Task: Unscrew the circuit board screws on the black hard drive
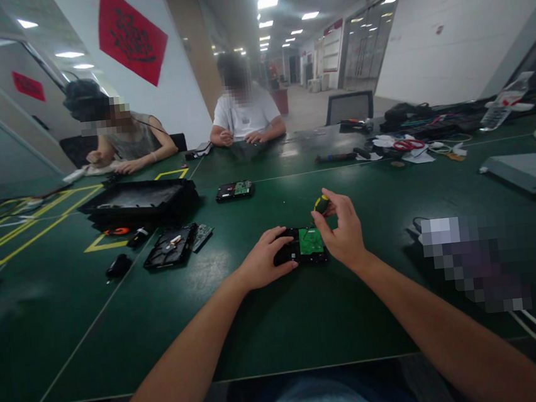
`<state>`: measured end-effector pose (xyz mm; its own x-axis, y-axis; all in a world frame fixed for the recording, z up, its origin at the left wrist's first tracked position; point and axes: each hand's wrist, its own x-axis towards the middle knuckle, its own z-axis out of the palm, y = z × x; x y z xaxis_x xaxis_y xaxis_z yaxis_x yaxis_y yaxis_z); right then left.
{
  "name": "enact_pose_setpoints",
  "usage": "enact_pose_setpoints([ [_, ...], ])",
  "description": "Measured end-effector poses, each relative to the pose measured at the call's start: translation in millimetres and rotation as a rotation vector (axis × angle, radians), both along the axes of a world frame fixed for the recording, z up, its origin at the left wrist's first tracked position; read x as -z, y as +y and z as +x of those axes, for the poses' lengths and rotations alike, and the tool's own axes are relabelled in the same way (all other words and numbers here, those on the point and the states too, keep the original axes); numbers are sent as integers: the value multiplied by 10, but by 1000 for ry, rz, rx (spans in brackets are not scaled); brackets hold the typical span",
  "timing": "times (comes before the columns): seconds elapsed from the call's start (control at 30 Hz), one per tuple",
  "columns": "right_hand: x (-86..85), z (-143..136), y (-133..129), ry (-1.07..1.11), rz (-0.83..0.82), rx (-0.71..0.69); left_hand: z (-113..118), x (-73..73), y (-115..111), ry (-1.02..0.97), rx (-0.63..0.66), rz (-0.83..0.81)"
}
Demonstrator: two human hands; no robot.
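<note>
A black hard drive with a green circuit board [310, 241] lies flat on the green table in front of me. My left hand [268, 258] grips its left end, thumb along the near edge and fingers over the top. In my right hand [343, 225] is a screwdriver [320, 205] with a yellow and black handle, pinched between thumb and fingers above the board's right part. The handle leans; its shaft points down toward the board, and I cannot make out whether the tip touches a screw.
Left of the drive lie an opened drive casing [171, 247] and a loose circuit board [202, 237]. Behind them stands a black tray [139, 197]. Another hard drive [234, 191] lies farther back. A blurred pouch-like object [473, 266] and a grey metal box [528, 173] are at right. Two people sit opposite.
</note>
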<state>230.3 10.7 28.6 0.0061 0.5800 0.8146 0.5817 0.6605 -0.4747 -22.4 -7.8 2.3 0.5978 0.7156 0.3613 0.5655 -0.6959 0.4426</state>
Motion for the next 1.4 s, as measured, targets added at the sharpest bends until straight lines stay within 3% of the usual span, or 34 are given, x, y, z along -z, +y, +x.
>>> enact_pose_setpoints([
  [0.4,-162,111,-19,-9,-17,-30,-11,-7,2,25,-6,-11],
  [0.5,-178,156,11,131,-166,-140,-7,-12,2,30,-9,-19],
  [0.63,-219,146,15,423,-420,-425,0,-19,-2,23,-13,-21],
  [0.77,-279,125,-5,574,-534,-573,-1,-25,-7,20,-11,-26],
  [1.1,-309,164,-16,736,-750,-675,-2,-10,-1,31,-16,-32],
  [1.4,-310,164,-14,735,-763,-704,-12,-5,7,29,-10,-24],
])
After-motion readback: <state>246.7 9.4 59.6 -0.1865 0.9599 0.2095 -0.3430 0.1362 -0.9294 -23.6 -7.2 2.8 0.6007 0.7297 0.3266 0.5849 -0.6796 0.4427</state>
